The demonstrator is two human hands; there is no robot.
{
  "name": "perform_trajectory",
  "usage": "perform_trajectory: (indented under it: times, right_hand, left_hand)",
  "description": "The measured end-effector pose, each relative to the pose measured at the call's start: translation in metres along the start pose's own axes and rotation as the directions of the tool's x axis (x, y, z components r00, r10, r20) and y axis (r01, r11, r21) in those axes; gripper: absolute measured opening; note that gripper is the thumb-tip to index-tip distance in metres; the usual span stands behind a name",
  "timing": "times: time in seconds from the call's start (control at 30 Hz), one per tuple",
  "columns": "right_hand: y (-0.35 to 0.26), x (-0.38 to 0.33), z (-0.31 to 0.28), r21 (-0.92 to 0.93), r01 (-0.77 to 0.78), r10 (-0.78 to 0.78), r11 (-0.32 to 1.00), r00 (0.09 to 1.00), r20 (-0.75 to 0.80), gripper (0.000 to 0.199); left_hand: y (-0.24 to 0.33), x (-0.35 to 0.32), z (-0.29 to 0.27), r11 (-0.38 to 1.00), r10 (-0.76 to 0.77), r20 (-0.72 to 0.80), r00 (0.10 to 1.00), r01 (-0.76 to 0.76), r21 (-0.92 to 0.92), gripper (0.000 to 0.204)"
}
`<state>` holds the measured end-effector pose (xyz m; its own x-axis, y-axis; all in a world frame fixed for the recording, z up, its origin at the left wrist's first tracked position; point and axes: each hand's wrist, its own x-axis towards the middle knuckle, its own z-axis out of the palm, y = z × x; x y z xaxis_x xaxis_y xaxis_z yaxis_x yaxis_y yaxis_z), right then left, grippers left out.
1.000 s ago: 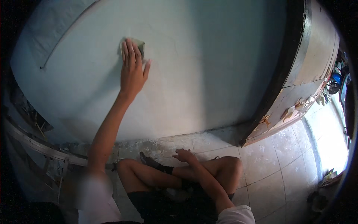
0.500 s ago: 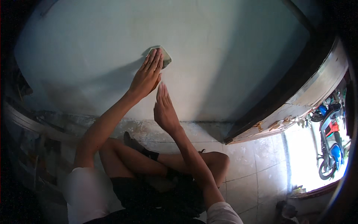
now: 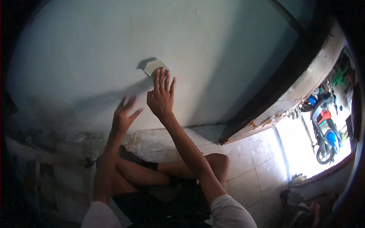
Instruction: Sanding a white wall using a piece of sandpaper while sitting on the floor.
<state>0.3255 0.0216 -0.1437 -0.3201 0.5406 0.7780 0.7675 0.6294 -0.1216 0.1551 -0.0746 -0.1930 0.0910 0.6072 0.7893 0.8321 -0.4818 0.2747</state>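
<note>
A small pale, paper-like sheet (image 3: pixel 154 67) is against the light wall (image 3: pixel 182 38), its left edge lifted off and throwing a shadow. My right hand (image 3: pixel 161 95) reaches up to the sheet, fingers stretched and slightly spread, the tips covering its lower right part. I cannot tell what the sheet's wall-facing side is like. Lower and to the left, my left hand (image 3: pixel 123 114) is in the air with its fingers apart and a little blurred. Nothing shows in that hand.
My crossed legs (image 3: pixel 148 174) rest on the tiled floor (image 3: pixel 243 167) below the wall. A dark post with a worn pale board (image 3: pixel 289 97) bounds the wall at right. Beyond it, a bright doorway shows a parked motorcycle (image 3: pixel 325 129). Dim clutter lies at far left.
My left hand has come off the sheet and dropped down to the left. My right hand has moved up onto the sheet, whose left edge now stands away from the wall.
</note>
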Motion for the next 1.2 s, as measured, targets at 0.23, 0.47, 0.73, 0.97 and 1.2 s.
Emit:
perform_trajectory:
  times: [0.23, 0.47, 0.73, 0.97, 1.2]
  right_hand:
    - [0.093, 0.008, -0.056, -0.227, -0.303, 0.274, 0.925, 0.950, -0.153, 0.060]
    - [0.126, 0.064, -0.110, 0.095, -0.309, 0.323, 0.946, 0.920, -0.221, 0.050]
    - [0.111, 0.095, -0.100, -0.078, -0.314, 0.280, 0.946, 0.915, -0.289, 0.066]
    - [0.077, 0.121, -0.114, 0.248, -0.449, 0.505, 0.859, 0.823, -0.260, 0.084]
    - [0.043, 0.115, -0.093, -0.084, 0.005, -0.031, 0.996, 0.951, -0.307, 0.092]
  left_hand:
    - [-0.033, -0.183, 0.067, 0.548, -0.664, 0.325, 0.673, 0.734, -0.402, 0.017]
    - [-0.036, -0.172, 0.097, 0.637, -0.423, 0.591, 0.687, 0.689, -0.345, 0.022]
    - [-0.037, -0.189, 0.103, 0.647, -0.310, 0.723, 0.618, 0.694, -0.315, 0.029]
    - [-0.051, -0.199, 0.117, 0.618, -0.336, 0.771, 0.541, 0.744, -0.252, 0.031]
    - [-0.048, -0.194, 0.112, 0.675, -0.273, 0.801, 0.533, 0.699, -0.236, 0.032]
